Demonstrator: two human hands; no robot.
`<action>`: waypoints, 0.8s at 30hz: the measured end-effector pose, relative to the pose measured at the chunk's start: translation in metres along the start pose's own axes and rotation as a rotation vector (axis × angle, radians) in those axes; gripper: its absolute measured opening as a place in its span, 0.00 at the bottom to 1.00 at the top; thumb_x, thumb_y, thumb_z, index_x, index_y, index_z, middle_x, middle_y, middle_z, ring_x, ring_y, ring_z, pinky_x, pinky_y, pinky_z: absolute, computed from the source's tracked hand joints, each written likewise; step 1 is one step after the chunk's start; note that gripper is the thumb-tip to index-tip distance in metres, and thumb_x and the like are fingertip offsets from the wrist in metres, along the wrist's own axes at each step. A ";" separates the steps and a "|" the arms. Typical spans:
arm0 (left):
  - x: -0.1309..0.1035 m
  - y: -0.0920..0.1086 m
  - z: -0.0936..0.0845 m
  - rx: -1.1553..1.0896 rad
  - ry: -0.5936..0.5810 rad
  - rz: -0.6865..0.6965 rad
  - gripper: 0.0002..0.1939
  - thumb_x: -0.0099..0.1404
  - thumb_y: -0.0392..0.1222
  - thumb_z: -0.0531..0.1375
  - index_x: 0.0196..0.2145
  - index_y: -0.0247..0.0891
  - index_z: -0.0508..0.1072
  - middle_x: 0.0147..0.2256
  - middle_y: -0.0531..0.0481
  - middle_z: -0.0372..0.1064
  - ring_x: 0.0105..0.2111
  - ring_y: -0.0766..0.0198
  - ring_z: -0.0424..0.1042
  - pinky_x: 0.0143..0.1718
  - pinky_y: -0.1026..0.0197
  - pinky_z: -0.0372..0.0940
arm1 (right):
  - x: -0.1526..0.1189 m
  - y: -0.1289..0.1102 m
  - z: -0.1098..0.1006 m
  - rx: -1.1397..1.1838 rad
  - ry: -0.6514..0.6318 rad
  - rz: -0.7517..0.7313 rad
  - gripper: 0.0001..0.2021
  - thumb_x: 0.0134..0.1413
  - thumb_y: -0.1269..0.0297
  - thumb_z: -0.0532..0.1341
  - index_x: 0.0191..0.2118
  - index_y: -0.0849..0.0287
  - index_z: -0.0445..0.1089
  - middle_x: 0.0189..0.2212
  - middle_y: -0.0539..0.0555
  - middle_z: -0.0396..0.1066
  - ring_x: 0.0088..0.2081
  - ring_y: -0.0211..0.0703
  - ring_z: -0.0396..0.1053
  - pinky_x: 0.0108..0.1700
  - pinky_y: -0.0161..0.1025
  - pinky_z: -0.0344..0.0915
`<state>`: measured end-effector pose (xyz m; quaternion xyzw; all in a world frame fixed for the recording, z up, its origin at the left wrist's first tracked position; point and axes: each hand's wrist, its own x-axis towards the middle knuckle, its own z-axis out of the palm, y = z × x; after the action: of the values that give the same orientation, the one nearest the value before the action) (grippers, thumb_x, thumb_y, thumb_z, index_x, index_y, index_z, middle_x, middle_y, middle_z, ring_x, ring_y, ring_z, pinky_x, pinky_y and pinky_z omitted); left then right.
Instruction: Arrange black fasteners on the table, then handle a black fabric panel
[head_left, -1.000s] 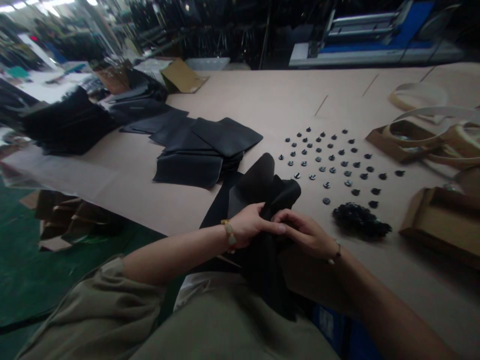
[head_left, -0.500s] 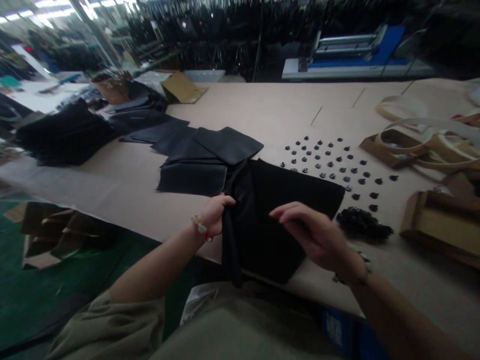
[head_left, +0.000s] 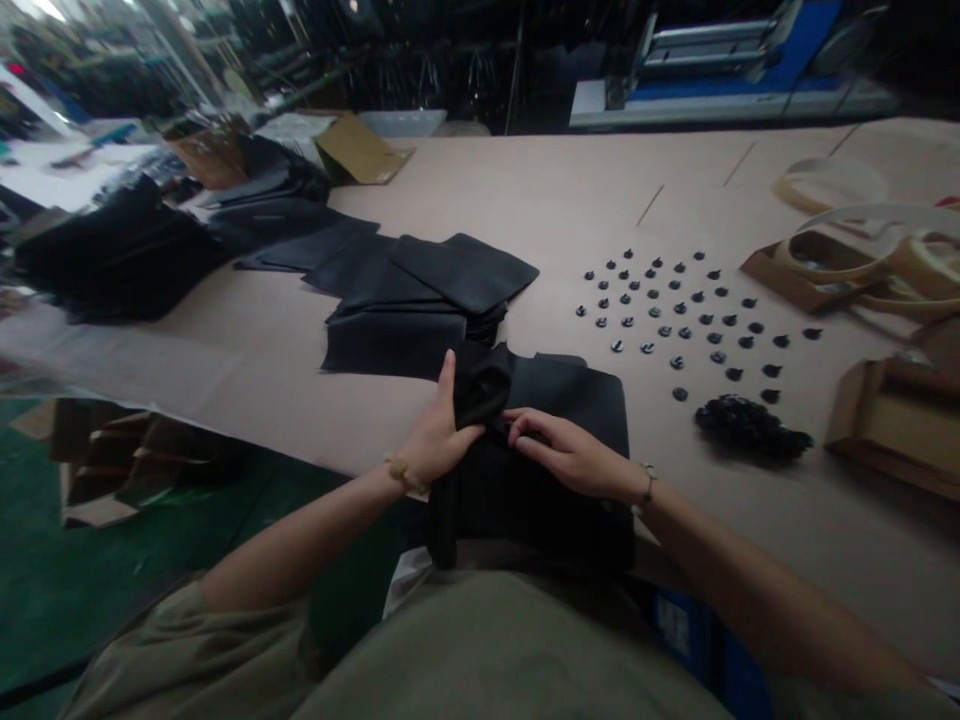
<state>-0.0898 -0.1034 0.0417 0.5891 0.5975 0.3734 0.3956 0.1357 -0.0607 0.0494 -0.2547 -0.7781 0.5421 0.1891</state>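
Note:
A black fabric piece (head_left: 544,515) lies at the table's near edge and hangs over it. Its upper part is bunched into a fold between my two hands. My left hand (head_left: 435,435) grips the left side of that fold, one digit pointing up along it and another pressing near its base. From the right, my right hand (head_left: 566,452) pinches the fold with curled fingertips; whether something small is between them is hidden. Flat black panels (head_left: 397,340) lie overlapping just beyond my left hand. A black sheet (head_left: 570,385) shows beyond my right hand.
Rows of small dark round parts (head_left: 679,308) sit on the table (head_left: 555,190), with a dark heap (head_left: 750,425) nearer me. Cardboard boxes (head_left: 892,425) and tape rolls (head_left: 832,240) stand right. Black stacks (head_left: 112,250) are at left.
My right hand has come down and left from above the fabric onto its fold. The left hand has turned, and the fabric's upper part is now bunched up, uncovering a black sheet beneath.

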 end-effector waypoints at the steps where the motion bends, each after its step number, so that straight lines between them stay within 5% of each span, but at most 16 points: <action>1: 0.003 -0.002 -0.001 -0.107 0.041 -0.085 0.53 0.57 0.36 0.64 0.72 0.35 0.38 0.65 0.36 0.55 0.64 0.49 0.57 0.66 0.48 0.52 | 0.005 -0.003 0.000 0.126 -0.012 0.004 0.08 0.65 0.61 0.55 0.40 0.59 0.67 0.55 0.60 0.68 0.60 0.47 0.64 0.61 0.49 0.57; 6: 0.002 -0.001 0.001 -0.674 0.024 -0.569 0.30 0.62 0.47 0.62 0.58 0.29 0.66 0.50 0.35 0.71 0.47 0.52 0.73 0.53 0.50 0.67 | 0.033 0.005 0.013 0.541 0.128 0.057 0.13 0.60 0.53 0.62 0.38 0.60 0.68 0.50 0.57 0.71 0.57 0.44 0.65 0.61 0.44 0.56; 10: -0.009 0.010 0.010 -0.531 0.001 -0.423 0.40 0.44 0.39 0.74 0.54 0.34 0.69 0.49 0.42 0.73 0.47 0.56 0.73 0.50 0.58 0.67 | 0.043 0.021 0.023 0.694 0.244 0.163 0.17 0.51 0.51 0.68 0.38 0.59 0.70 0.36 0.50 0.70 0.40 0.38 0.66 0.48 0.38 0.62; 12: -0.009 0.014 0.010 -0.426 0.006 -0.428 0.36 0.39 0.32 0.73 0.48 0.33 0.73 0.44 0.45 0.75 0.43 0.58 0.74 0.46 0.60 0.68 | 0.040 0.024 0.021 0.758 0.277 0.172 0.16 0.49 0.52 0.69 0.38 0.58 0.71 0.34 0.49 0.67 0.35 0.35 0.64 0.43 0.36 0.62; 18: 0.011 0.025 -0.001 -0.662 -0.111 -0.875 0.13 0.45 0.34 0.64 0.32 0.28 0.75 0.28 0.43 0.75 0.25 0.60 0.72 0.31 0.59 0.69 | 0.011 0.030 0.000 0.712 0.358 0.229 0.16 0.49 0.56 0.71 0.42 0.58 0.73 0.36 0.50 0.69 0.34 0.34 0.65 0.41 0.36 0.64; 21: 0.019 0.034 0.007 -0.684 -0.115 -0.746 0.16 0.50 0.39 0.67 0.36 0.29 0.75 0.31 0.41 0.75 0.29 0.58 0.74 0.35 0.57 0.70 | 0.001 0.036 -0.005 0.774 0.362 0.229 0.19 0.45 0.60 0.73 0.43 0.57 0.71 0.37 0.50 0.71 0.37 0.35 0.69 0.44 0.37 0.66; 24: 0.018 0.039 0.013 -0.533 -0.115 -0.432 0.34 0.48 0.46 0.72 0.51 0.32 0.70 0.45 0.39 0.74 0.43 0.52 0.74 0.48 0.53 0.68 | -0.001 0.040 -0.006 0.838 0.361 0.224 0.19 0.42 0.62 0.74 0.40 0.58 0.69 0.36 0.50 0.73 0.39 0.36 0.71 0.47 0.37 0.67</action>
<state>-0.0617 -0.0849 0.0713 0.3452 0.5666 0.3903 0.6383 0.1472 -0.0456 0.0142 -0.3289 -0.4148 0.7736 0.3482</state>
